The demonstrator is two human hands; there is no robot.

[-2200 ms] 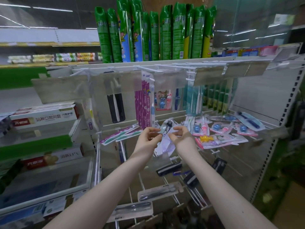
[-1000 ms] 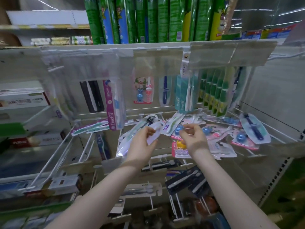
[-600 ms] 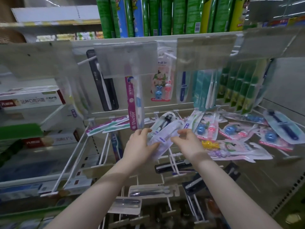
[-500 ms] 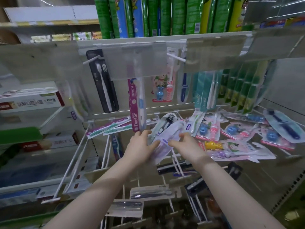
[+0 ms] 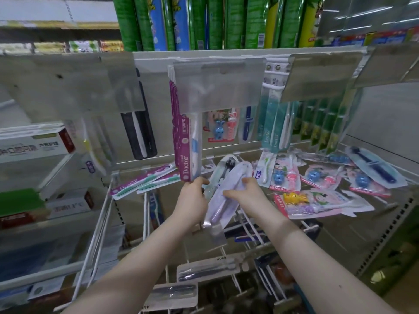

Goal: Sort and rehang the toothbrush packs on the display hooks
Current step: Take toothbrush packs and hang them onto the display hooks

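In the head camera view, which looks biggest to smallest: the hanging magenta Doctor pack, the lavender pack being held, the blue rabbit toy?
1. magenta Doctor pack
2. lavender pack, close second; nearer the camera, so unsure
3. blue rabbit toy, clearly smallest

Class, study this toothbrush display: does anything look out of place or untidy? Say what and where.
Yes. Children's toothbrush packs lie flat in a loose, overlapping pile on the right, and two purple Doctor packs lie askew on the left, unlike the upright hanging packs above.
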